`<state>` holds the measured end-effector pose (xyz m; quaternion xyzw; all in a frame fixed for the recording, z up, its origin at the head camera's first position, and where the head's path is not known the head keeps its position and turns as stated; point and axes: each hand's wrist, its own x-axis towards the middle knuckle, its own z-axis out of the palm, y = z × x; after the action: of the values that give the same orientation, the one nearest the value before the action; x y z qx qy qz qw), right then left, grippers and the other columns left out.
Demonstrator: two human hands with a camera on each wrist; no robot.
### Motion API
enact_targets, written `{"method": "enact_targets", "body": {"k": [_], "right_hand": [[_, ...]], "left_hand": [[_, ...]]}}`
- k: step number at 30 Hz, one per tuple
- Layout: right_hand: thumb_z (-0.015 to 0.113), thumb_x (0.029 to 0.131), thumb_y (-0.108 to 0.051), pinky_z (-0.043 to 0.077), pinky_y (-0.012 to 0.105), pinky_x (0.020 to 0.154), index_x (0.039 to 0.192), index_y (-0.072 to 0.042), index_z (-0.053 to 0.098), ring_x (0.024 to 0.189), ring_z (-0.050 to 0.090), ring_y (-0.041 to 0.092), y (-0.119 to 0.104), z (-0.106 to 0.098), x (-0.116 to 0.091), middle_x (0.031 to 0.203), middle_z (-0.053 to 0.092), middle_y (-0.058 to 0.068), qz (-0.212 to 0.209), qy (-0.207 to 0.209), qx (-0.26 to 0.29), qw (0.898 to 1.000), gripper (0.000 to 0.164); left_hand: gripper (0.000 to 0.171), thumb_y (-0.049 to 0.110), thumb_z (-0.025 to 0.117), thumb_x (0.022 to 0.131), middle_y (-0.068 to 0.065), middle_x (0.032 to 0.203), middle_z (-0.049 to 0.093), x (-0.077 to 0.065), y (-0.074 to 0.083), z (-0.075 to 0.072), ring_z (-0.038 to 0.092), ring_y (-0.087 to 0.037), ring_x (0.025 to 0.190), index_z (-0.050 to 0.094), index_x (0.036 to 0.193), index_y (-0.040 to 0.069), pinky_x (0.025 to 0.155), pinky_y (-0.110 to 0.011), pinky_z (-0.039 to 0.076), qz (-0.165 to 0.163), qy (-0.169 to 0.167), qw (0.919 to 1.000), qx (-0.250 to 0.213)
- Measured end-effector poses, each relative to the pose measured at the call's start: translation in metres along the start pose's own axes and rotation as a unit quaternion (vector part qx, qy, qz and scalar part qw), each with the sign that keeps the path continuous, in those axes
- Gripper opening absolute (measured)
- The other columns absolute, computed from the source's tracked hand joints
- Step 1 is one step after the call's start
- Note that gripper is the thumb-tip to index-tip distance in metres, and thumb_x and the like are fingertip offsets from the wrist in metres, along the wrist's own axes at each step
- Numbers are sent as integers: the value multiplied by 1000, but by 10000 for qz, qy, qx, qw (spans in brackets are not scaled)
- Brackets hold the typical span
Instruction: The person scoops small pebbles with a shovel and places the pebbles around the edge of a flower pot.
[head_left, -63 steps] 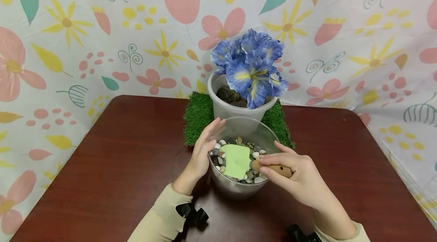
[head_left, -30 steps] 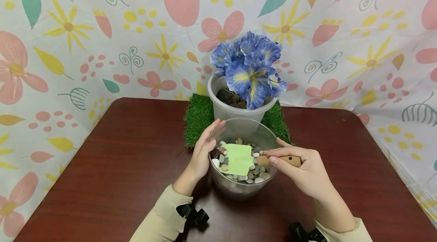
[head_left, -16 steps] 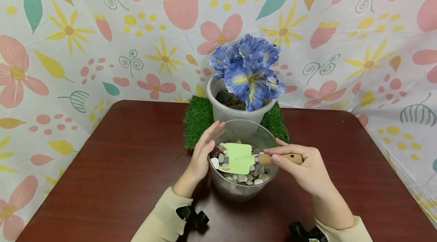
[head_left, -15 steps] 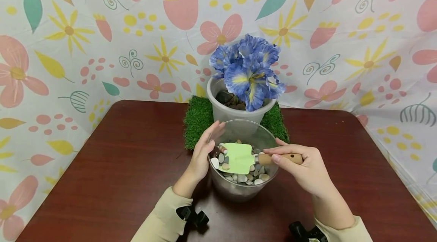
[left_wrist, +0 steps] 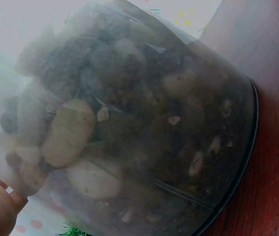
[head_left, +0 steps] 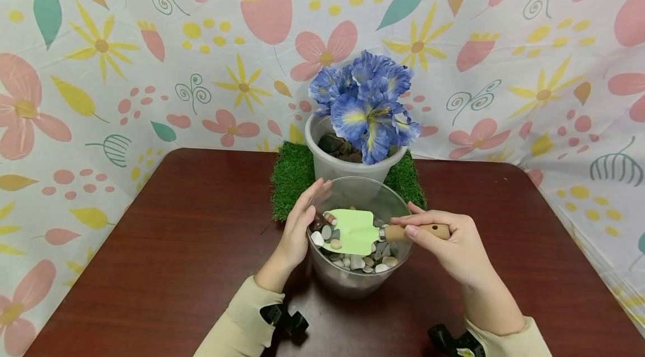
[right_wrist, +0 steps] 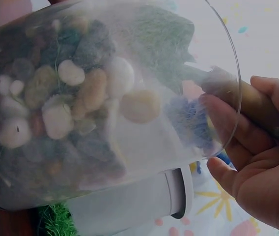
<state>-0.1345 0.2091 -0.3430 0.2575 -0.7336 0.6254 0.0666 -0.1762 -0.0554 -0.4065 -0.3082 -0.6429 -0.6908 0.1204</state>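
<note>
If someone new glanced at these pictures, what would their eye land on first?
Probably the big blue flowers, in a white pot at the back of the table. Next, the lime-green trowel, its wooden handle in the right grip and its blade inside a clear container of pebbles. Behind it all hangs a backdrop printed in pink and yellow.

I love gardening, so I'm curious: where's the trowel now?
In the head view, the trowel is just right of centre: green blade over the pebbles in the clear pot, handle in the right hand.
</note>
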Motion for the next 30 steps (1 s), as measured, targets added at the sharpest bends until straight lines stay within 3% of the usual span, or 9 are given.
{"method": "enact_targets", "body": {"k": [7, 16, 20, 25, 30], "right_hand": [[57, 82, 14, 40, 21, 104, 97, 13, 68, 124, 55, 19, 1, -2, 0, 98, 74, -5, 69, -33, 104, 9999, 18], [56, 83, 14, 42, 20, 102, 97, 14, 67, 121, 57, 13, 2, -7, 0, 97, 75, -4, -15, 102, 146, 9998, 18], [56, 82, 15, 42, 20, 101, 96, 14, 67, 119, 58, 13, 1, -10, 0, 96, 75, -4, 48, 232, 224, 9995, 18], [52, 83, 17, 44, 20, 99, 96, 9, 69, 117, 60, 14, 1, -14, 0, 96, 75, 0, -130, 374, 695, 9968, 23], [45, 82, 23, 47, 27, 98, 98, 11, 68, 114, 62, 24, 2, -16, 1, 96, 74, 14, -760, 396, 1637, 9828, 31]], "left_hand": [[53, 19, 24, 100, -31, 143, 38, 0, 0, -1, 38, -44, 131, 23, 144, -11, 113, -37, 29, 70, -52, 10000, -16], [55, 24, 22, 101, -29, 144, 37, 0, -1, -1, 36, -42, 133, 23, 145, -9, 112, -26, 28, 79, -80, 9999, 23], [54, 23, 21, 101, -28, 145, 36, -1, 0, 0, 34, -39, 135, 22, 146, -7, 114, -32, 26, 38, -99, 9999, 44], [53, 22, 21, 101, -27, 145, 37, -2, 2, 0, 34, -36, 136, 22, 146, -7, 111, -47, 29, -76, -45, 9999, 100], [54, 20, 22, 100, -27, 143, 39, -1, 2, 0, 37, -28, 135, 24, 145, -9, 107, -34, 34, -50, 15, 9998, 188]]}}
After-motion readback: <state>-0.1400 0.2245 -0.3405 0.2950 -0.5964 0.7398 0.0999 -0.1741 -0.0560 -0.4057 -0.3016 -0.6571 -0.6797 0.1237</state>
